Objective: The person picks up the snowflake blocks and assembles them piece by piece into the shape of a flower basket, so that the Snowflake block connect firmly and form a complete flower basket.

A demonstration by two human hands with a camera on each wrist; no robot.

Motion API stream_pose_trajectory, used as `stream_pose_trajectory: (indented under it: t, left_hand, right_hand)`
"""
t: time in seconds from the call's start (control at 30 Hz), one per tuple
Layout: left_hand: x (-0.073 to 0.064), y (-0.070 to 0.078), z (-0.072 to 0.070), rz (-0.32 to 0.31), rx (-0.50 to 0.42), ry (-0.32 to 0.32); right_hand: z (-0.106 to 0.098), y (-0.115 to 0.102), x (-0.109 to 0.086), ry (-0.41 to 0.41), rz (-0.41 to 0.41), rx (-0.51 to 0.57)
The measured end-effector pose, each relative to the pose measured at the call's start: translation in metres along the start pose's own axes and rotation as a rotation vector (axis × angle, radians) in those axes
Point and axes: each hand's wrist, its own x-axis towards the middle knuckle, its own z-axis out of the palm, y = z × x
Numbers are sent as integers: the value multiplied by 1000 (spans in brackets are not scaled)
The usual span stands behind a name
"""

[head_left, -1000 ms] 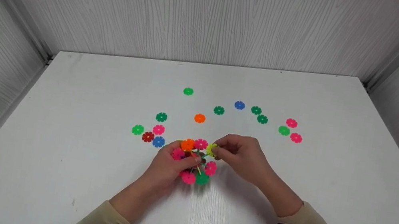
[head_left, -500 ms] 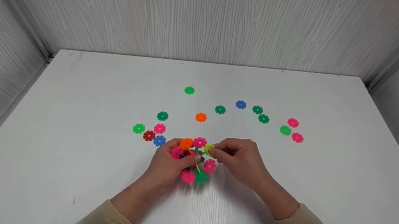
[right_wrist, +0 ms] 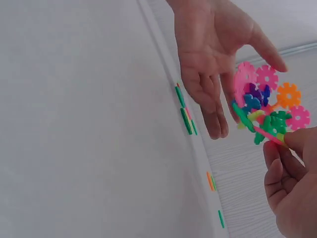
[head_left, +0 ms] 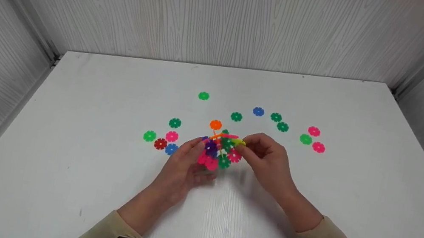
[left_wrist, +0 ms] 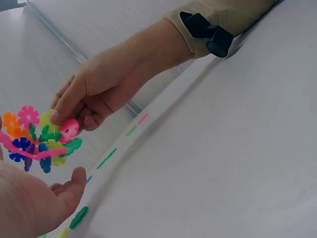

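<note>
A rounded cluster of interlocked snowflake discs point(head_left: 212, 149) is held up between the two hands. It shows pink, green, purple, blue, orange and yellow pieces in the wrist views. My right hand point(head_left: 273, 164) pinches a yellow snowflake disc point(head_left: 239, 142) at the cluster's right side, between thumb and fingers. At the left side is my left hand point(head_left: 180, 169), its thumb and index finger beside the cluster. From the right wrist view, the left hand point(right_wrist: 210, 49) has its palm turned up and its fingers fairly straight, the cluster lying between thumb and index finger.
Loose snowflake discs lie flat on the white table point(head_left: 87, 115). Left of the cluster are a red disc point(head_left: 161, 144) and a light green disc point(head_left: 149, 136). Behind it lie an orange disc point(head_left: 215, 125) and a blue disc point(head_left: 258, 111); pink discs point(head_left: 318, 147) are farther right. Wood-grain panels surround the table.
The cluster has turned and risen away from me, its purple disc now facing up. My left hand's grip has loosened and its fingers have spread; my right hand keeps pinching the yellow disc.
</note>
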Motion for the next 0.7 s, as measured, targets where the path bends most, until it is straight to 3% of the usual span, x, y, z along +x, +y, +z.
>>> stream_pose_trajectory:
  t: [0.1,0.17,0.3,0.43,0.53,0.7]
  left_hand:
    - [0,0,0,-66,-142,-68]
    - [0,-1,-1,-74,-205,-108]
    - [-1,0,-4,-25,-313,-133]
    - [-2,2,-7,19,-355,-171]
    - [-1,2,-8,26,-333,-144]
    - [3,1,-7,23,-198,18]
  right_hand:
    - [0,2,0,32,-19,47]
    - [0,3,-1,32,-28,53]
    - [1,4,-1,-14,-64,8]
    - [1,7,0,-100,-107,-65]
    - [1,8,-1,-186,-145,-113]
    - [-2,10,-1,-327,-168,-158]
